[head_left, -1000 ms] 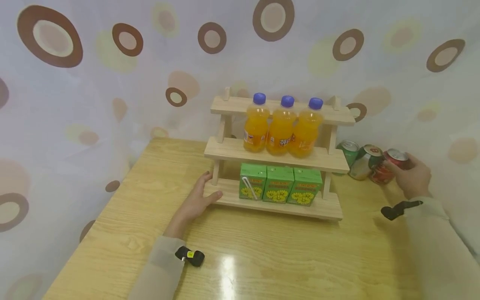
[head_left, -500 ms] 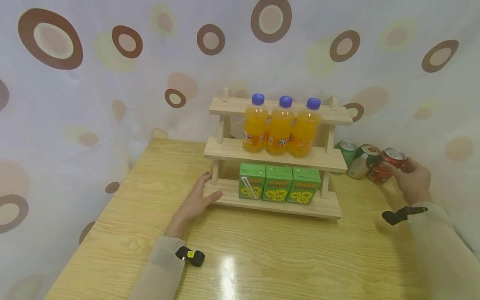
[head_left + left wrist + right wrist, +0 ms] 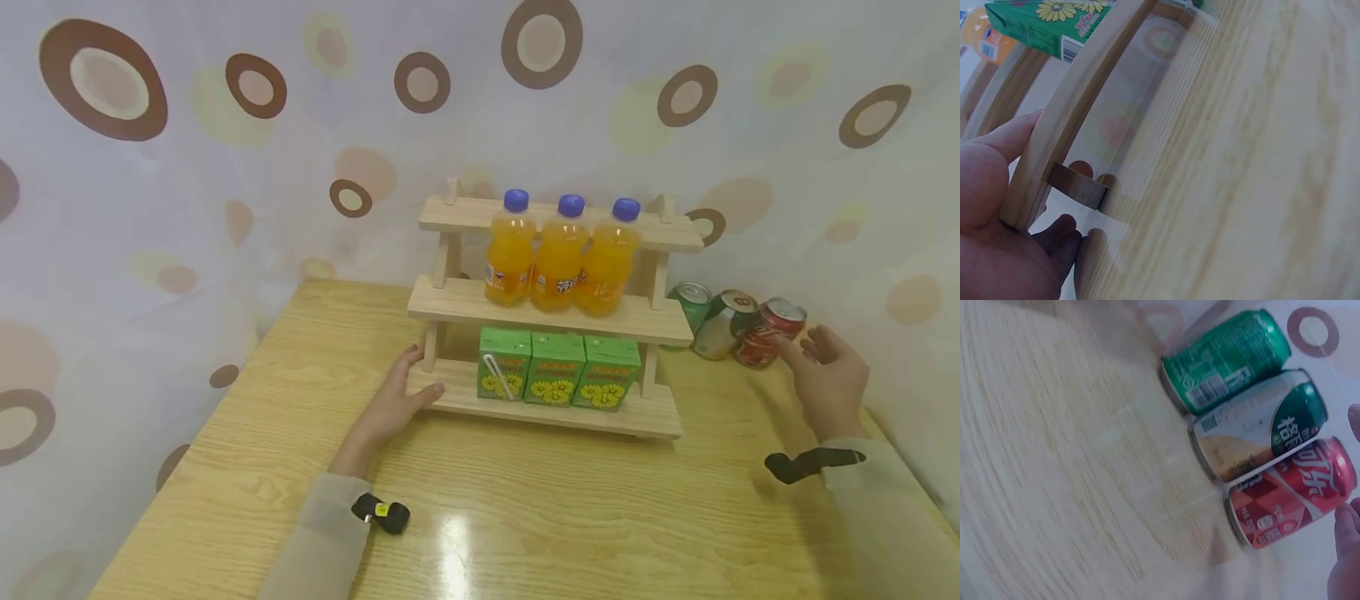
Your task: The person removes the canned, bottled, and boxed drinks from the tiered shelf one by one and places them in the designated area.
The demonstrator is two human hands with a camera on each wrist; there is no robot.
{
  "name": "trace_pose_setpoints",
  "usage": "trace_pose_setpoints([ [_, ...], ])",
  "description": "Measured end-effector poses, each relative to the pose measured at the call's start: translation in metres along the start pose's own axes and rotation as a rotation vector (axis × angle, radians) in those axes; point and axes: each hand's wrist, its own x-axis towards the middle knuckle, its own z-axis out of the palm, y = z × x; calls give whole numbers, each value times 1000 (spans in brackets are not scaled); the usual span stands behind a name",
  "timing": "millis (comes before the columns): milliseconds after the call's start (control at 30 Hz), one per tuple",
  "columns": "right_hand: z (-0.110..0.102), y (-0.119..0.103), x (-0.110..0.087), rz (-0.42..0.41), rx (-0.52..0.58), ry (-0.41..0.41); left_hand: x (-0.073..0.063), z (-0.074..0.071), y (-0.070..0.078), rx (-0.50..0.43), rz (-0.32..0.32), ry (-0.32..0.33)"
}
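A three-tier wooden display shelf (image 3: 480,406) stands on the table. My left hand (image 3: 393,396) holds the left end of its bottom board; in the left wrist view the thumb lies along one side of the board (image 3: 1022,194) and the fingers are on the other. Three drink cans stand in a row to the right of the shelf: a green can (image 3: 1225,362), a white-and-green can (image 3: 1254,428) and a red cola can (image 3: 1291,494). Close beside the red can is my right hand (image 3: 832,383), fingers loosely bent and holding nothing.
Three orange soda bottles (image 3: 558,267) with blue caps stand on the middle tier. Three green drink cartons (image 3: 555,371) sit side by side on the bottom tier, the left one with a straw. A wall covering (image 3: 262,167) with circles hangs behind the table (image 3: 562,517).
My right hand has let go of the red can and drawn back slightly to the right and toward me. The left hand stays at the shelf end.
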Motion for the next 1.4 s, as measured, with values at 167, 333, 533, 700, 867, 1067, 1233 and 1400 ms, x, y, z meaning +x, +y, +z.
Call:
trace_pose_setpoints([
  [167, 5, -6, -10, 14, 148, 51, -1, -1, -1, -11, 2, 6],
  [333, 8, -9, -19, -8, 198, 51, -1, 0, 0, -7, -12, 0],
  [533, 11, -7, -30, -45, 249, 20, -2, 0, 1, -17, -20, -10],
  [700, 14, -3, -35, -66, 335, 13, -2, 0, 2, -12, -21, -10],
  [867, 18, -2, -41, -103, 400, 6, -1, -1, 1, -4, -26, -5],
  [1067, 24, -5, -54, -160, 416, 3, -1, -1, 2, -4, -23, -5],
  [1233, 30, -9, -63, -160, 386, -39, -1, -1, 2, -3, -26, -1],
  [1400, 39, -14, -70, -184, 409, -61, 0, 0, 0, -2, -21, 1],
])
